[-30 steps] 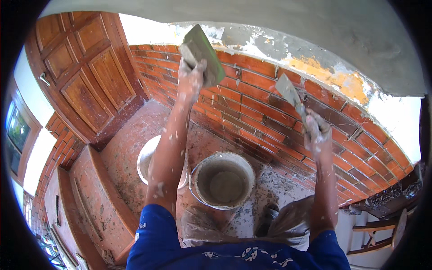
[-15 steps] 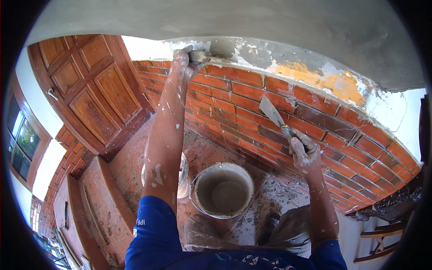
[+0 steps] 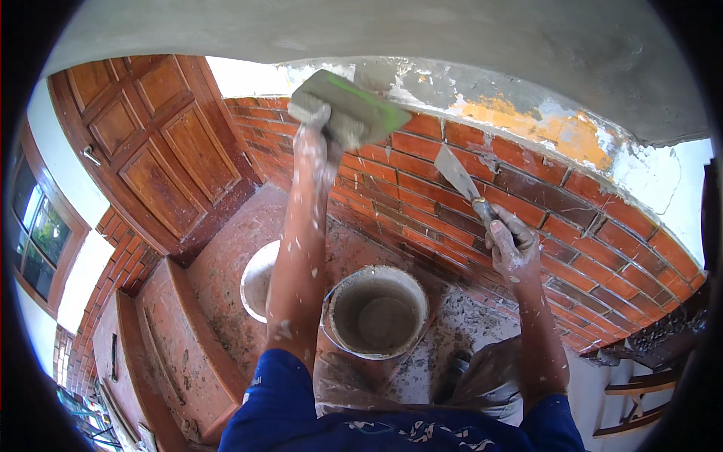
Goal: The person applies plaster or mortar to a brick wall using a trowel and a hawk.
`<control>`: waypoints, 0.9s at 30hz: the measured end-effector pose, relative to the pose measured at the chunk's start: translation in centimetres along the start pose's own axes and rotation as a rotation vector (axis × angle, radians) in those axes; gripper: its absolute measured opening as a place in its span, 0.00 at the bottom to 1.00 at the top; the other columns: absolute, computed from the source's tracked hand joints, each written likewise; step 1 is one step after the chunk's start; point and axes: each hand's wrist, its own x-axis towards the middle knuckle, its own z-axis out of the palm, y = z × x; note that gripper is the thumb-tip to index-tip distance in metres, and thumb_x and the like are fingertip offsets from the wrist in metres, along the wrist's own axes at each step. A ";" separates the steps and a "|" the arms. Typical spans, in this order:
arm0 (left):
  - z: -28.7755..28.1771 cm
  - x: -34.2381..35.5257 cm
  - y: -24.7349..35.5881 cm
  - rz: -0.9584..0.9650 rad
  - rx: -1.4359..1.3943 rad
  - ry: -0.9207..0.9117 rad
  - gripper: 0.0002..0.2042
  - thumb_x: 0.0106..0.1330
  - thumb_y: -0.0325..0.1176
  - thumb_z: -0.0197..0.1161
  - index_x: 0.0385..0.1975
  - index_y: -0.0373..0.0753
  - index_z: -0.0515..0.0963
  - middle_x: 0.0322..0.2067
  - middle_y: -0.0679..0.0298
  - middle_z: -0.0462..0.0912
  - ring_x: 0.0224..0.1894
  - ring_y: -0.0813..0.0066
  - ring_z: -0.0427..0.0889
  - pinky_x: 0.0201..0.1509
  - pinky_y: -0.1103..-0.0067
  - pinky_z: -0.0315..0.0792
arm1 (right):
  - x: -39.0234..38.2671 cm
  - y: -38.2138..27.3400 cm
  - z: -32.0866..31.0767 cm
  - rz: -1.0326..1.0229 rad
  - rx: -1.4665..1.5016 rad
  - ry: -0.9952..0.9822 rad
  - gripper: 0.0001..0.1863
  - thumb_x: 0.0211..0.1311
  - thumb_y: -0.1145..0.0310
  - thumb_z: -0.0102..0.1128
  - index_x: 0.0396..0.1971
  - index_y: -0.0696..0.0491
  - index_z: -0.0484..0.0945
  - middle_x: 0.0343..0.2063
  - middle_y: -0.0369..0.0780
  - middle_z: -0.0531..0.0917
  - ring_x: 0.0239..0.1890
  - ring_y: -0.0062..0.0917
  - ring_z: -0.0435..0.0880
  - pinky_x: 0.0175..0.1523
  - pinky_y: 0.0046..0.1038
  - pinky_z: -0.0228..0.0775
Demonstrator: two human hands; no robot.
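My left hand [image 3: 316, 143], specked with dried cement, is closed round the handle of a plastering float [image 3: 350, 102]. The float is rectangular, smeared grey with green showing along one edge, and tilted in front of the wall's upper band. Lower and to the right, my right hand [image 3: 514, 242] grips a putty knife [image 3: 456, 172] by its handle; its flat blade points up and left before the brick facing [image 3: 422, 177]. Above the bricks runs a strip of patchy plaster [image 3: 512, 124], grey, white and orange. Smooth grey plaster [image 3: 482, 38] spans the top.
Below my arms stands a cement-crusted bucket [image 3: 379, 352] with grey residue inside. A white bucket [image 3: 252, 290] sits partly behind my left forearm. Steps [image 3: 199, 324] descend at left near a wooden door [image 3: 154, 143]. Mortar crumbs [image 3: 474, 324] litter the floor; wooden furniture [image 3: 640, 388] is at right.
My left hand has tipped the float back and lowered it slightly, so its broad face now shows. The left forearm has shifted right, uncovering more of the white bucket. The putty knife barely moved.
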 end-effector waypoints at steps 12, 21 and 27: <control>-4.9 -14.1 0.9 -0.082 0.021 -0.062 0.27 0.65 0.29 0.59 0.63 0.33 0.59 0.55 0.54 0.72 0.57 0.62 0.74 0.62 0.65 0.69 | 2.8 -1.5 6.5 -0.602 -0.786 -0.138 0.19 0.56 0.71 0.64 0.50 0.47 0.78 0.27 0.39 0.76 0.29 0.37 0.80 0.33 0.38 0.74; -10.6 -18.1 0.0 -0.398 -0.283 0.020 0.28 0.62 0.38 0.59 0.61 0.32 0.64 0.53 0.51 0.75 0.55 0.57 0.76 0.61 0.64 0.70 | 5.8 -2.9 7.7 0.248 0.136 -0.490 0.19 0.68 0.60 0.54 0.51 0.58 0.75 0.22 0.38 0.78 0.14 0.14 0.67 0.19 0.17 0.60; -15.8 -19.9 -1.5 -0.448 -0.423 0.142 0.24 0.61 0.36 0.58 0.56 0.30 0.70 0.47 0.51 0.79 0.49 0.59 0.80 0.57 0.66 0.73 | 4.0 1.9 6.0 0.821 0.218 -0.598 0.22 0.68 0.51 0.53 0.50 0.55 0.74 0.19 0.38 0.74 0.08 0.11 0.57 0.10 0.16 0.46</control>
